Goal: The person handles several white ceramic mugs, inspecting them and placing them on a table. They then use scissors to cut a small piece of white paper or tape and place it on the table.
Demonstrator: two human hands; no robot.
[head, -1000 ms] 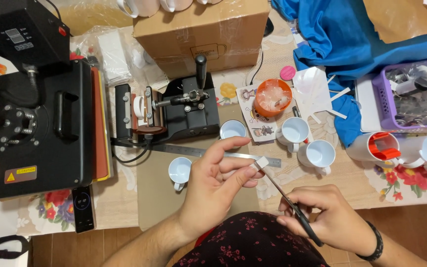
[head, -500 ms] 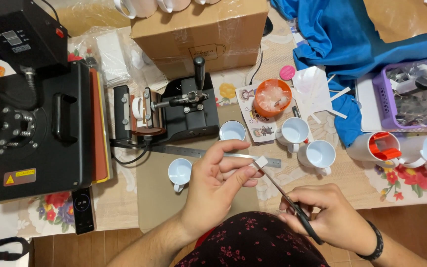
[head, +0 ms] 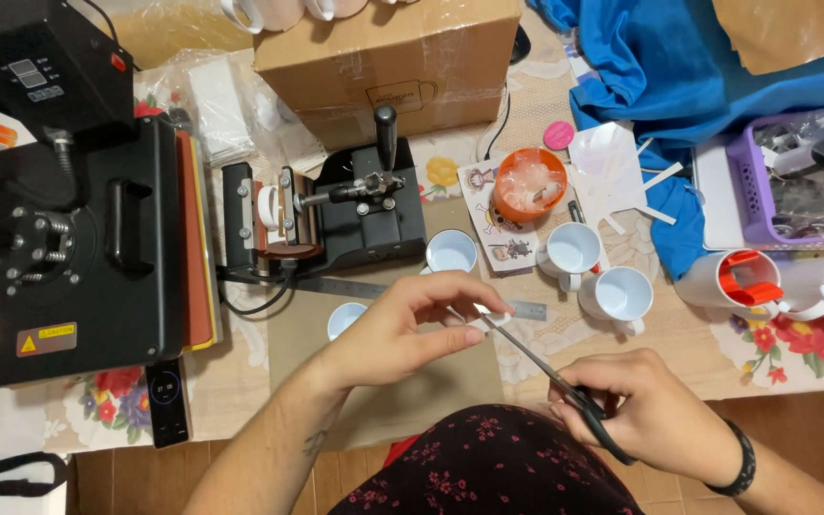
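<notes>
Head view: the left hand [head: 402, 329] is raised over the surface [head: 565, 334], fingers pinched together on a small white strip [head: 498, 318]; the right hand [head: 646, 415] is closed around the black handles of the scissors [head: 550, 372], whose blades point up and left, their tips at the strip; both hands hover above a brown sheet [head: 298, 334] and the person's dark flowered lap [head: 488, 467]; just behind the left hand lie a metal ruler [head: 355, 286] and a white mug [head: 340, 319], partly hidden by the wrist; more white mugs [head: 574, 250] stand near a sheet of cartoon prints [head: 488, 215] and an orange bowl [head: 529, 183]; a mug press [head: 345, 215] sits left of them, in front of a cardboard box [head: 383, 57]; a large black heat press [head: 59, 200] fills the left side; a blue cloth [head: 679, 67] and a purple basket [head: 765, 191] lie to the right.
</notes>
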